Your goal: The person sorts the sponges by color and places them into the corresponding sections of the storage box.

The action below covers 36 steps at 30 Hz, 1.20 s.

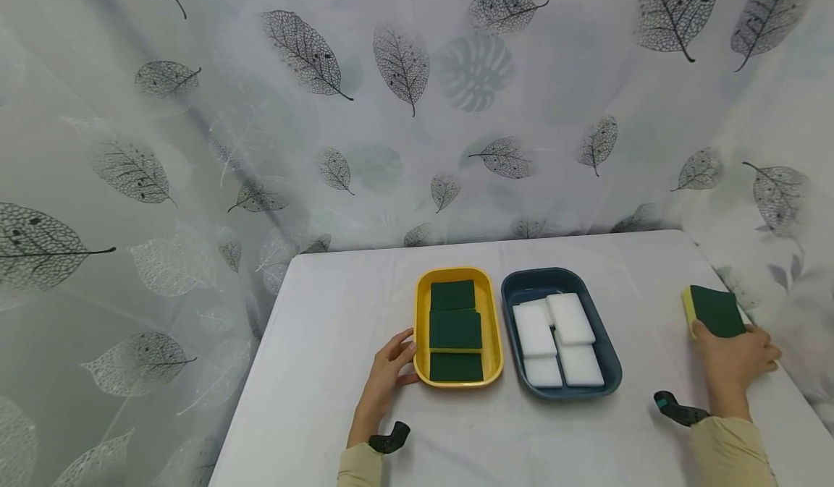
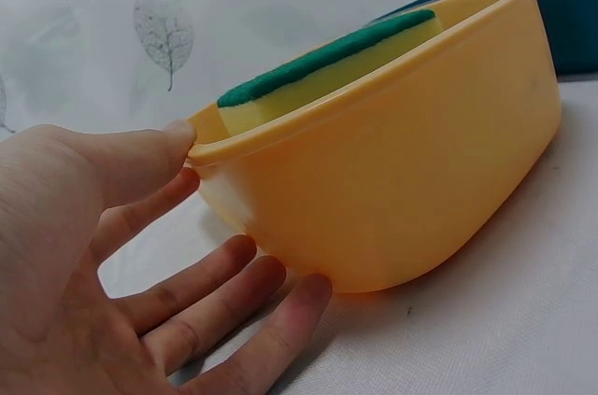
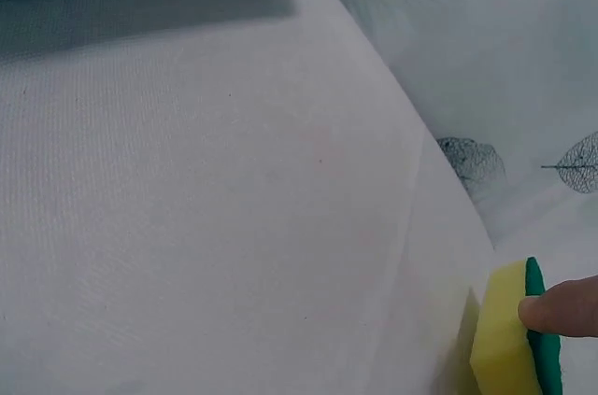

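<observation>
My left hand point(image 1: 387, 371) is at the left side of a yellow tray point(image 1: 493, 331). In the left wrist view its thumb tip touches the rim, while the spread fingers point(image 2: 220, 297) rest against the outer wall. Several green-and-yellow scouring sponges point(image 1: 455, 328) lie in that tray, green side up. At the table's right edge, my right hand point(image 1: 736, 360) grips another scouring sponge point(image 1: 717, 310) between thumb and fingers. The right wrist view shows only one fingertip point(image 3: 561, 308) on the green layer of this sponge; the rest of the hand is out of that view.
A dark blue tray point(image 1: 611, 367) stands right of the yellow one, holding several white sponges point(image 1: 570, 318), some stacked on others. White cloth covers the table point(image 1: 508, 443). A leaf-patterned curtain point(image 1: 404, 132) hangs along the back and sides. Each wrist wears a black strap.
</observation>
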### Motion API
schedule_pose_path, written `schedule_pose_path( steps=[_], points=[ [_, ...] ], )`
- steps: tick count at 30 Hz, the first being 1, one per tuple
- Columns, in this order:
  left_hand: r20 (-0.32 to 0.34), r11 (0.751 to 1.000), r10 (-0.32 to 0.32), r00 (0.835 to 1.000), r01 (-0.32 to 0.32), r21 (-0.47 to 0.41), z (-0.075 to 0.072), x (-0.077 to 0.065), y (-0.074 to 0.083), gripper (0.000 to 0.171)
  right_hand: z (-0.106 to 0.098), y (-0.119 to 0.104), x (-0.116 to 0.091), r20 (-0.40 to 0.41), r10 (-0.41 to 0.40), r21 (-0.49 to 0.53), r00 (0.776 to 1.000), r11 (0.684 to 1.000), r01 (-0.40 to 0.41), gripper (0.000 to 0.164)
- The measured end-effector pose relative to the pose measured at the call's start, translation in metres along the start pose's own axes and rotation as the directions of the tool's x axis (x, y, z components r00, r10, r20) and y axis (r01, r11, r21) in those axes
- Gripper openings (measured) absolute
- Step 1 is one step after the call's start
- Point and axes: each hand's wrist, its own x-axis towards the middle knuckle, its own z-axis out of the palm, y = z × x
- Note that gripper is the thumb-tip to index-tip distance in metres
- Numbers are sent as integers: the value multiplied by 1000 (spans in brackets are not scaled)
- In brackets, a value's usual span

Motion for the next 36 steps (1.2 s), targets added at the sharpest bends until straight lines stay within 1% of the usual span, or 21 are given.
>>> schedule_pose_path(
  steps=[4, 8, 10, 15, 18, 20, 22, 25, 27, 28, 31, 36],
  points=[
    [4, 1000, -2, 1000, 2, 1, 0, 0, 0, 61, -1, -6, -1, 22, -23, -9, 999, 1000, 24, 90],
    [10, 1000, -3, 1000, 4, -2, -1, -1, 0, 60, 0, -14, -2, 61, -72, -52, 996, 996, 75, 90],
    [12, 1000, -5, 1000, 5, -7, -1, -1, 0, 60, 1, -19, -3, 93, -87, -76, 992, 993, 95, 90],
    [18, 1000, -9, 1000, 10, -14, -1, -1, 1, 60, 4, -29, -6, 171, -130, -110, 977, 983, 150, 91],
    [19, 1000, -11, 1000, 12, -13, -1, -1, 1, 60, 6, -35, -8, 224, -182, -124, 957, 969, 213, 91],
    [19, 1000, -12, 1000, 12, -13, -2, -1, 0, 60, 7, -39, -11, 271, -238, -125, 933, 952, 279, 90],
    [20, 1000, -10, 1000, 10, -10, -2, -1, 0, 60, 10, -42, -13, 316, -306, -124, 898, 925, 359, 89],
    [21, 1000, -8, 1000, 8, -11, -2, -1, -1, 60, 14, -45, -17, 372, -410, -103, 833, 873, 476, 88],
    [23, 1000, -5, 1000, 6, -11, -2, 0, -1, 61, 17, -47, -19, 401, -463, -86, 791, 840, 536, 88],
    [23, 1000, -6, 1000, 6, -13, -2, 0, -1, 61, 19, -48, -21, 415, -481, -75, 772, 828, 556, 87],
    [24, 1000, -4, 1000, 5, -13, -2, 0, 0, 61, 24, -54, -26, 468, -512, -32, 720, 805, 593, 88],
    [24, 1000, -6, 1000, 6, -12, -2, 0, 0, 60, 34, -66, -38, 542, -564, 48, 623, 761, 648, 87]
  ],
)
